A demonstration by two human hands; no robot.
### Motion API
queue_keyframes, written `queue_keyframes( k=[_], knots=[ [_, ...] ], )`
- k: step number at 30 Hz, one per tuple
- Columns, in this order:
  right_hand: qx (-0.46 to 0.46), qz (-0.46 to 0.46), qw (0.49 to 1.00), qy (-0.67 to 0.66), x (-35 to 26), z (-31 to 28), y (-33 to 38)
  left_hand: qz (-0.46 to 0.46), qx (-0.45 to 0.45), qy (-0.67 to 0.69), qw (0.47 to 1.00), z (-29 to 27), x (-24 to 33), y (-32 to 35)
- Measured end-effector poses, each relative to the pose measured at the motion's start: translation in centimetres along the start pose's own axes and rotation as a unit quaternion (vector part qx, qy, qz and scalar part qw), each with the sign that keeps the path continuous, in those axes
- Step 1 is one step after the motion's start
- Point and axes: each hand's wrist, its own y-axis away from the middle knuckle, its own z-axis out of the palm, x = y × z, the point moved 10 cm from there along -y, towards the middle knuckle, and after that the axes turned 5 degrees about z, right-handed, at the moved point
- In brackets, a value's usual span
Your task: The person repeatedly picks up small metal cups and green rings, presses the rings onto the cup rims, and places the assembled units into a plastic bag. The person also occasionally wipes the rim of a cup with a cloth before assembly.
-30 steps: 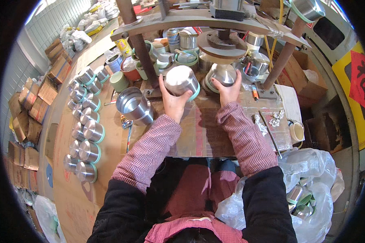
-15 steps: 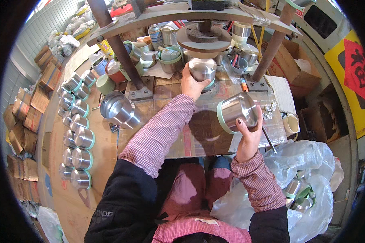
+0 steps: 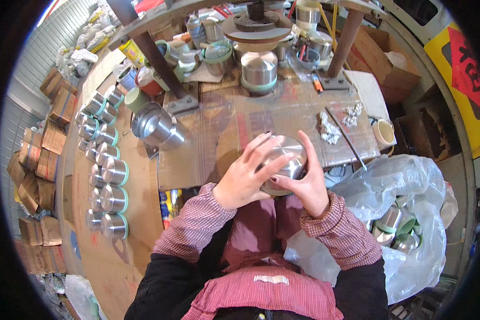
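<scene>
Far on the left, a row of shiny metal cups (image 3: 104,170) with green rims lies on the floor. Next to them, on the edge of the table (image 3: 218,128), a stack of metal cups (image 3: 157,127) lies tipped on its side.

In the middle, both hands hold one metal cup (image 3: 285,160). It sits over the near edge of the table, just in front of the person's body. The left hand (image 3: 248,178) lies over the cup's top and left side, with its fingers spread across the shiny bottom. The right hand (image 3: 304,184) holds the cup from the right and from below. So both grips are closed on the cup, and the cup is right between them. The flat bottom looks turned up toward the camera, so its long way seems to point up and down, but the hands hide a lot of it.

Straight ahead, well apart from the hands, another metal cup with a green band (image 3: 258,72) stands under a round press plate (image 3: 257,26).

On the right, a clear plastic bag (image 3: 405,197) holds more cups.
</scene>
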Motion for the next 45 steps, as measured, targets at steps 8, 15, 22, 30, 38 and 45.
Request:
queue_keyframes(
  k=[8, 15, 22, 30, 38, 45],
  knots=[
    [-0.09, 0.112, 0.973, -0.182, 1.6, 0.6, 3.3, -0.087, 0.169, 0.169, 0.967, -2.4, 0.3, 4.6],
    [-0.101, 0.088, 0.976, -0.173, 0.5, 3.3, 4.2, -0.059, 0.176, 0.124, 0.975, -2.9, 1.8, 5.1],
    [-0.151, 0.108, 0.943, -0.277, 1.2, 3.8, 4.7, -0.068, 0.187, 0.153, 0.968, -3.3, 1.0, 6.6],
    [-0.096, 0.043, 0.994, -0.033, 1.8, -0.2, 8.7, 0.016, 0.132, 0.131, 0.982, 0.7, 6.1, 5.0],
    [0.357, -0.139, 0.909, 0.167, -3.6, -23.8, 23.5, -0.114, 0.01, 0.21, 0.971, 4.1, 5.7, 7.3],
    [0.479, 0.273, 0.544, 0.632, 0.7, -39.7, 32.4, -0.149, -0.043, 0.262, 0.953, 6.9, 5.0, 8.3]
  ],
)
